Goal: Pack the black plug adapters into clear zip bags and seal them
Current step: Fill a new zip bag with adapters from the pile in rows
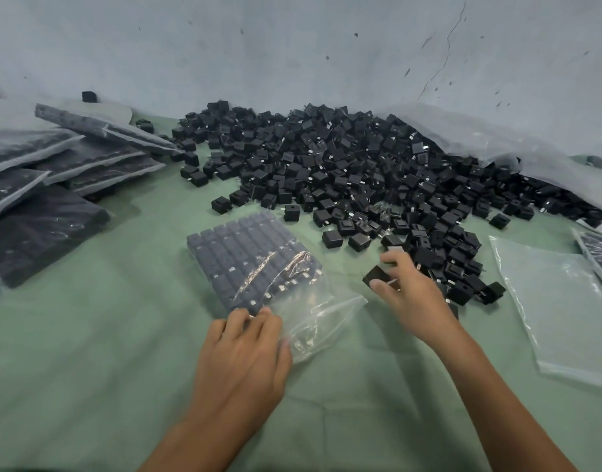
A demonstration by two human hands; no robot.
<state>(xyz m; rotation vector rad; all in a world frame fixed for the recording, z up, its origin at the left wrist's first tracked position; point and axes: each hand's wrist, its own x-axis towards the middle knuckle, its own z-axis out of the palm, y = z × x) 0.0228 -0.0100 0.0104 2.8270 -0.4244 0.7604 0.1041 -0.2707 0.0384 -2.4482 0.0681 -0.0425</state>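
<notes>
Far left of hands, filled bags (54,172) stacked. Nearer, left hand (245,349) grips mouth of nearly full zip bag (255,260). Beside bag, right hand (412,294) pinches one adapter (376,275). Beyond both hands, adapter pile (344,165); right of right hand, empty bags (558,301).

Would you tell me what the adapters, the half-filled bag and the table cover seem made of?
Adapters: likely matte black moulded plastic, with metal prongs glinting. Bag: thin clear plastic film, glossy and wrinkled. Cover: probably green cloth, dull, softly creased.
</notes>
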